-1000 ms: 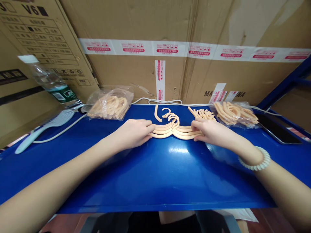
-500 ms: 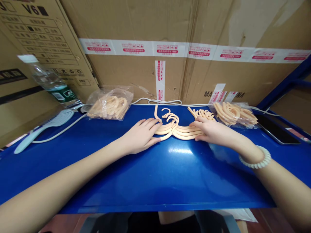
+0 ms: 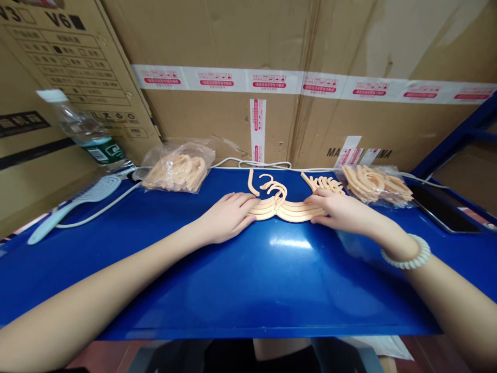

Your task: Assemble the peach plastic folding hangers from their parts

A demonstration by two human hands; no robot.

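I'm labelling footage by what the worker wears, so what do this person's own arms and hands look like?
Both the left hand and the right hand are ungloved, and no sleeves show. The right wrist wears a pale, ridged bracelet; the left wrist wears nothing. No cables or markings are visible on either arm.

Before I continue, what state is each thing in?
Curved beige plastic hangers: nested, touched by left hand and right hand
Clear plastic bottle: capped
Left clear plastic bag: holding pieces
Right clear plastic bag: holding pieces
Black rectangular phone: screen dark
Pale-blue plastic hairbrush: lying down
White cable: looped
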